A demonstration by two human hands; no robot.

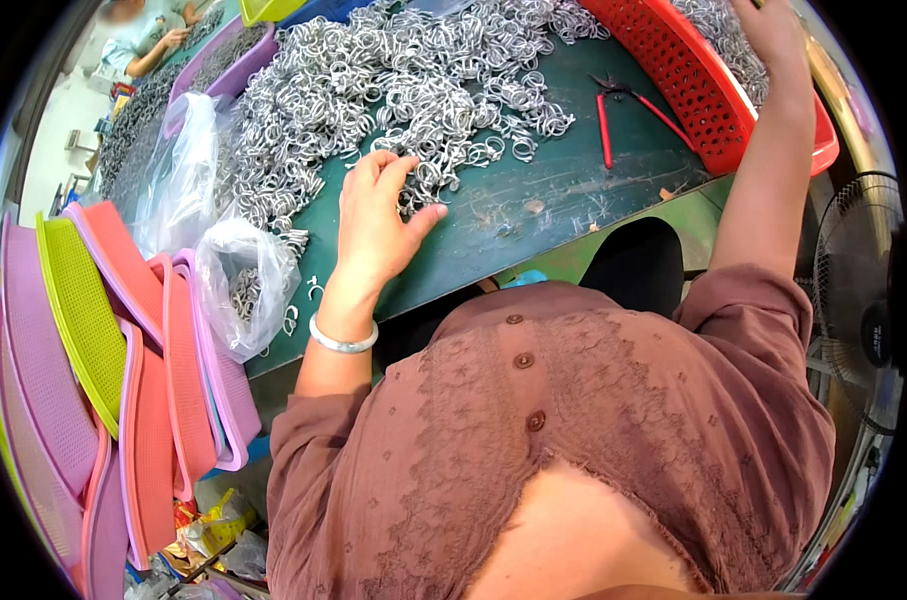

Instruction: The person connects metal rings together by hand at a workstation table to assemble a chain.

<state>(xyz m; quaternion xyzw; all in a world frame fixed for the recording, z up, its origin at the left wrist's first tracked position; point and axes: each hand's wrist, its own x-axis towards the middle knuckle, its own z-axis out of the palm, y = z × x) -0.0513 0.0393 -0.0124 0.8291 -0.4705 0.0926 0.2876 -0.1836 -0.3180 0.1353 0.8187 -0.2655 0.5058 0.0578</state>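
My left hand (379, 215) rests palm down at the near edge of a large heap of small silver metal ring-shaped parts (344, 90). Its fingers are loosely bent and touch the heap, with the thumb spread away; I see nothing held in it. At the top right, my right hand (774, 38) reaches over a red perforated plastic basket (674, 80) that has more of the silver parts (719, 35) in it. The fingers of that hand run into the upper edge of the picture, so their grip is hidden.
Red-handled pliers (606, 125) lie on the green tabletop (534, 215) beside the basket. Stacked coloured plastic baskets (79, 320) stand at left, next to an open clear plastic bag (236, 285) with parts inside. A fan (854, 290) stands at right. Another person (144, 40) sits far left.
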